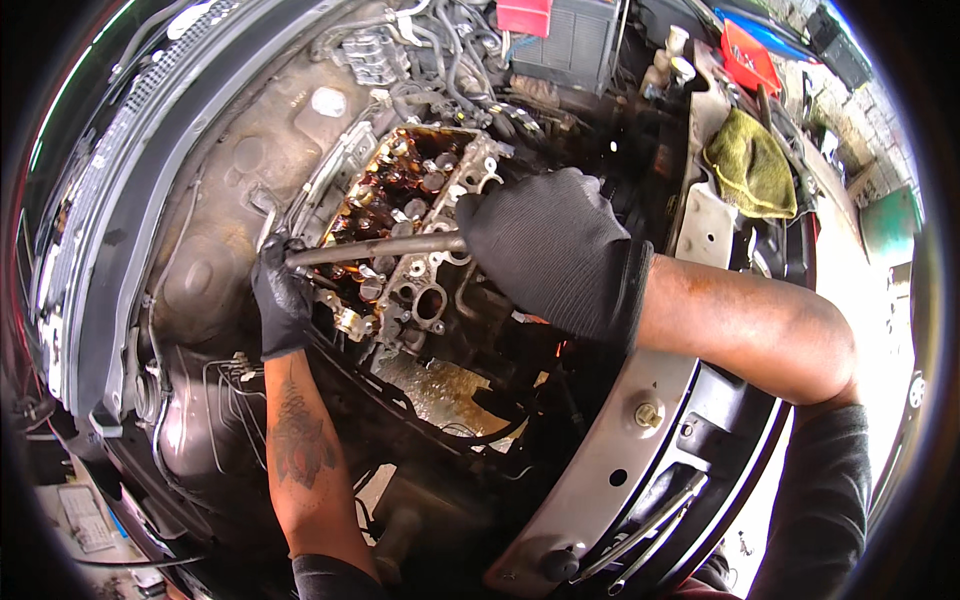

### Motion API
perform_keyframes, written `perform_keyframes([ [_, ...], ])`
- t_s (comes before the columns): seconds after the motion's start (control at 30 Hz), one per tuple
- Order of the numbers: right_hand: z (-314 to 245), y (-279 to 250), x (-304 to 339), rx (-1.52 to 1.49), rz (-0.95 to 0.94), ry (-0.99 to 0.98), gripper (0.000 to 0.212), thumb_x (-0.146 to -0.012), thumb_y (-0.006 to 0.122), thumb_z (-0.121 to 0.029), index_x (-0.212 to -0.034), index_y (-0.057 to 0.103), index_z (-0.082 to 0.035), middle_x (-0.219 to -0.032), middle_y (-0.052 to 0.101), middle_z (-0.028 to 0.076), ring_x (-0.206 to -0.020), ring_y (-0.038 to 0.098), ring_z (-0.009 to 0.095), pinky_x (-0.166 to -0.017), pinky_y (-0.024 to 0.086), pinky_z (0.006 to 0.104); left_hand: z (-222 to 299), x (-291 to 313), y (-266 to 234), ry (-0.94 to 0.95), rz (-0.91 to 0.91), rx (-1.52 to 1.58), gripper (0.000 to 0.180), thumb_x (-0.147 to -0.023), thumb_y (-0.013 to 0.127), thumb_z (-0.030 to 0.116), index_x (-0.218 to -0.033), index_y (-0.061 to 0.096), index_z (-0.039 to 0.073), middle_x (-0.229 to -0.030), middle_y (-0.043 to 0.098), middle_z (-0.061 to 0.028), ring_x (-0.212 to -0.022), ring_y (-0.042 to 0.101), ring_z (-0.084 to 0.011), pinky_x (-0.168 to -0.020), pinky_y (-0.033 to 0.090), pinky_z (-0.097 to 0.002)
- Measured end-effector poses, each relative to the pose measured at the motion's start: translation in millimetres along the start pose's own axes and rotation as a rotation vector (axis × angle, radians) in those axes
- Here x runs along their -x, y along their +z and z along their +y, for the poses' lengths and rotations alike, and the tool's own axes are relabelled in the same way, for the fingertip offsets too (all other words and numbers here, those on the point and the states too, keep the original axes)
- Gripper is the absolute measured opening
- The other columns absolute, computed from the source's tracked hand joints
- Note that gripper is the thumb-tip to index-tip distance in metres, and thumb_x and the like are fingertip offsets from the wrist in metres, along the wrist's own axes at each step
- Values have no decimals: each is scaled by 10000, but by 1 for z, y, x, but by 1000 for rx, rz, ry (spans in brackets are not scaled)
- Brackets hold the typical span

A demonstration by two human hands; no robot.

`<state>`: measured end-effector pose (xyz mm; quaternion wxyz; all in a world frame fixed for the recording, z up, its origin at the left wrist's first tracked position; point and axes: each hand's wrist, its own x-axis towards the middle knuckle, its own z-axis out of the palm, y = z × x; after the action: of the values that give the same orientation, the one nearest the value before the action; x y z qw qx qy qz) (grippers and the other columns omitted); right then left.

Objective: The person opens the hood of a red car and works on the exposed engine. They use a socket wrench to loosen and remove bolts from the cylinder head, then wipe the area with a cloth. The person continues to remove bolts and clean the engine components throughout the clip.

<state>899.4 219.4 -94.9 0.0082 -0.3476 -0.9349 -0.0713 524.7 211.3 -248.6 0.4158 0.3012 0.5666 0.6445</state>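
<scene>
A long, thick metal bar, by its look a breaker bar [385, 248], crosses over the open engine's cylinder head [405, 215]. My right hand [550, 250], in a dark grey glove, is wrapped round the bar's right end. At its left end my left hand [282, 290], in a black glove, is closed on the bar beside the head's far edge. Whatever lies under the left fingers is hidden. The cylinder head has its cover off. Dark brown oily residue coats its inside, and round valve parts and bolt holes show.
The car's front crossmember [600, 460] runs along the right, with wrenches [650, 525] lying beyond it. A yellow-green cloth [750, 165] and a red tray [750, 58] rest at the upper right. A battery [570, 45] stands at the back. Hoses and cables crowd the bay.
</scene>
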Motion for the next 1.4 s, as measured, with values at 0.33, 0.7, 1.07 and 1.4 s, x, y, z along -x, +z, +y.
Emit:
perform_keyframes([
  [0.33,3,33,4,-81,55,76,111,-796,684,-172,-852,689,-76,-665,681,78,-588,710,263,-444,480,417,-8,-17,-4,147,21,-160,358,-990,619,357,-1150,675,42,-940,639,-39,-824,592,-119,-708,479,-258],
  [0.7,17,31,-9,69,91,30,106,-774,674,-177,-796,724,-85,-735,717,120,-668,730,323,-561,565,452,-14,-25,-7,52,-13,54,183,-1013,582,202,-1022,653,34,-828,609,-38,-759,595,-141,-674,501,-272],
  [1.07,48,62,-25,191,174,-26,77,-815,661,-154,-846,714,-109,-728,720,120,-677,731,307,-557,559,459,-12,-18,24,86,68,83,209,-993,612,224,-947,654,25,-782,650,-74,-647,594,-151,-542,465,-277],
  [1.4,52,66,-30,212,216,-61,86,-828,680,-186,-826,697,-102,-752,721,98,-700,733,294,-580,560,459,-4,-5,25,79,76,43,214,-1010,593,239,-991,647,33,-807,644,-69,-631,588,-146,-519,462,-262],
])
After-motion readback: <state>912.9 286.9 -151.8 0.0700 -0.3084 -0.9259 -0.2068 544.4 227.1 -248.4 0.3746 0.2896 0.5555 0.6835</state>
